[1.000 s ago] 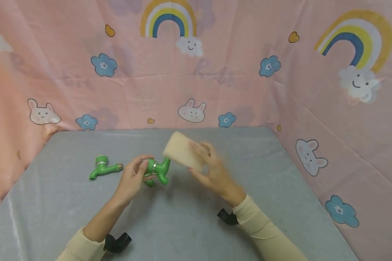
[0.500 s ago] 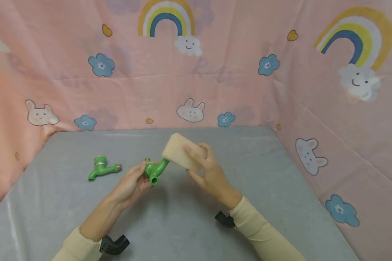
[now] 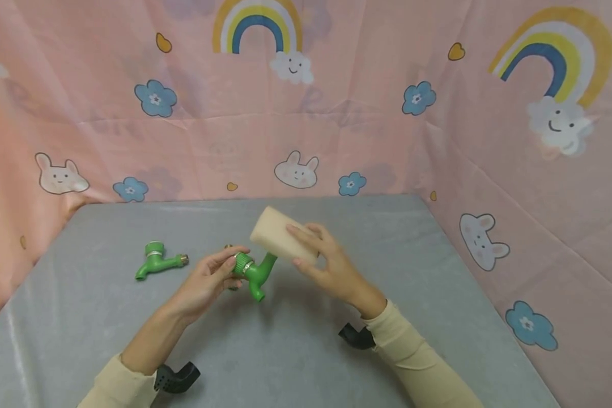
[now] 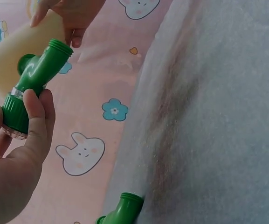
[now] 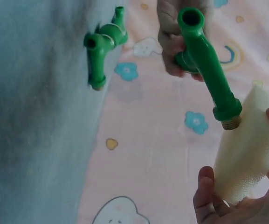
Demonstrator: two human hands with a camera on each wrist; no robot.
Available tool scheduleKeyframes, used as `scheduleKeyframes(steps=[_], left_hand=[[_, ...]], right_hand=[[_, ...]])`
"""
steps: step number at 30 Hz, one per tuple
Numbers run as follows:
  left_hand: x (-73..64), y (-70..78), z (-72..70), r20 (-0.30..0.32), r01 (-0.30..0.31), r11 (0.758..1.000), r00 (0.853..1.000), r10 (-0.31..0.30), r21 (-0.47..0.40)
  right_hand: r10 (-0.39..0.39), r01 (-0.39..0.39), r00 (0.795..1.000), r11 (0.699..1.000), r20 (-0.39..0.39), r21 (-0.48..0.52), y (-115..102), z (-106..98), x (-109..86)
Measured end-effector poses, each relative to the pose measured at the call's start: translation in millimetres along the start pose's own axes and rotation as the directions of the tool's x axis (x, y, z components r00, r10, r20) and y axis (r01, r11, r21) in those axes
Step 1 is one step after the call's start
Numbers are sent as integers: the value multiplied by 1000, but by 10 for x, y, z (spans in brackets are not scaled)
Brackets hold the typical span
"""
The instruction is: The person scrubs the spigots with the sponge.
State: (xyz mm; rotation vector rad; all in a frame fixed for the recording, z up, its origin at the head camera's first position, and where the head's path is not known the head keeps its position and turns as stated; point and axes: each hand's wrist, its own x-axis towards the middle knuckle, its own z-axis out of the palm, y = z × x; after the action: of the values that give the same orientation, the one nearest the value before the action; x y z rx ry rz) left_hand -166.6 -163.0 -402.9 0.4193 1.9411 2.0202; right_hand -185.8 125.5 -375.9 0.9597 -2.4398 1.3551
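My left hand grips a green faucet by its ribbed round cap, holding it over the table. The faucet's spout points downward in the head view. My right hand holds a cream sponge between thumb and fingers. In the right wrist view, the faucet's brass threaded end is right at the face of the sponge. The left wrist view shows fingers wrapped around the cap. Another green faucet lies on the table left of my left hand.
Behind my left hand, a brass tip and a green piece show, mostly hidden. Grey cloth covers the table, with pink printed curtains behind and at the sides. Black curved pieces sit at both wrists.
My left hand has turned the faucet back and forth; its spout opening faced the camera half a second ago and now points down. The sponge has stayed by the threaded end, shifting slightly.
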Motion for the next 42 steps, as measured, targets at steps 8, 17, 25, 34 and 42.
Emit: scheduleKeyframes(steps=[8, 17, 25, 34, 42], left_hand=[[-9, 27, -44, -33, -88, 994, 995, 90, 65], [-26, 61, -46, -103, -126, 926, 980, 173, 356], [-42, 90, 142, -119, -185, 781, 942, 314, 596], [-45, 61, 156, -141, -205, 698, 904, 404, 686], [-15, 19, 181, -47, -307, 586, 859, 510, 750]], right_hand=[[121, -122, 991, 992, 61, 11, 37, -130, 0], [101, -99, 995, 994, 25, -48, 80, -245, -18], [14, 5, 992, 988, 124, -155, 17, 5, -3], [245, -216, 952, 963, 186, -163, 86, -252, -22], [191, -192, 964, 981, 187, -9, 86, -185, 1]])
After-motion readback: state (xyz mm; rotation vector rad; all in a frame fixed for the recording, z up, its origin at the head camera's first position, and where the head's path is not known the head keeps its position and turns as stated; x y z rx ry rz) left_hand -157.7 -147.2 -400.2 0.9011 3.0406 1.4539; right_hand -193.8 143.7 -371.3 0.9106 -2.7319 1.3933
